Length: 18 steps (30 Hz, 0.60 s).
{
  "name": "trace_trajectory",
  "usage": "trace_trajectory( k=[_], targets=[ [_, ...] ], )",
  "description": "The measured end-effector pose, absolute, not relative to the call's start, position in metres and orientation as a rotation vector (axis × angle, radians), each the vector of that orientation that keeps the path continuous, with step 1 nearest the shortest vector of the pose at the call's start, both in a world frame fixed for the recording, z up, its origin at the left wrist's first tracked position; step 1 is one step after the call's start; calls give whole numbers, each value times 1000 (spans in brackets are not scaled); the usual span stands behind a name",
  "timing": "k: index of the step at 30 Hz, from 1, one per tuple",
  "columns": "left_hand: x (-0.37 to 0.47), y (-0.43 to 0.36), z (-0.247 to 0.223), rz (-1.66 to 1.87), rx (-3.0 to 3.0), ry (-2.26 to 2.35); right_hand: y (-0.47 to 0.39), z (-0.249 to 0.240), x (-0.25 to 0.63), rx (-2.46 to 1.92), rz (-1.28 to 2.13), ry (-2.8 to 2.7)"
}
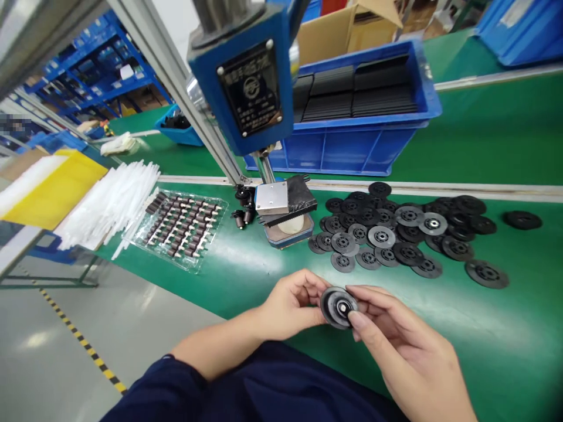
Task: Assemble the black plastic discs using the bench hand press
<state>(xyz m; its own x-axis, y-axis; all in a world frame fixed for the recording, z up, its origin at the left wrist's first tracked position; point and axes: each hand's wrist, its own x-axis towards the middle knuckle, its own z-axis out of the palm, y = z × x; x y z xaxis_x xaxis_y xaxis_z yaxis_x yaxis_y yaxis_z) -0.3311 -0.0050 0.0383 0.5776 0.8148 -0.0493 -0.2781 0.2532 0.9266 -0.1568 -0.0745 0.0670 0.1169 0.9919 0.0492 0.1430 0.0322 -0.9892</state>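
Note:
Between both hands, above the near part of the green bench, is a round black plastic wheel (338,306) with a raised rim and a small pale centre. My left hand (294,305) grips its left edge between thumb and fingers. On the right side, my right hand (396,334) pinches the rim, its thumb lying on the front face. Beyond the hands lies a spread-out heap of black discs (382,237) with slotted centres. A blue hand press (246,76) stands ahead, a metal block (271,198) under its ram.
Left of the press, a clear tray (193,266) holds rows of small dark cylinders with pale shafts. White tubes (109,199) lie further left. Behind the press stands a blue crate (352,146) of black parts. Small black parts (243,208) sit beside the press base.

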Motion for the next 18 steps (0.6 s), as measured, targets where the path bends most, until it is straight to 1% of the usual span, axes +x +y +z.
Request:
trace_trajectory(
  k=[5,11,18],
  targets=[
    [-336,-24,48,900,1588,787,-82,68,-159,-1270,1106,-1183],
    [-335,-34,38,984,1656,846,-87,61,-159,-1204,1153,-1219],
    [-334,-39,41,990,1678,850,-90,68,-160,-1186,1128,-1242]
  ],
)
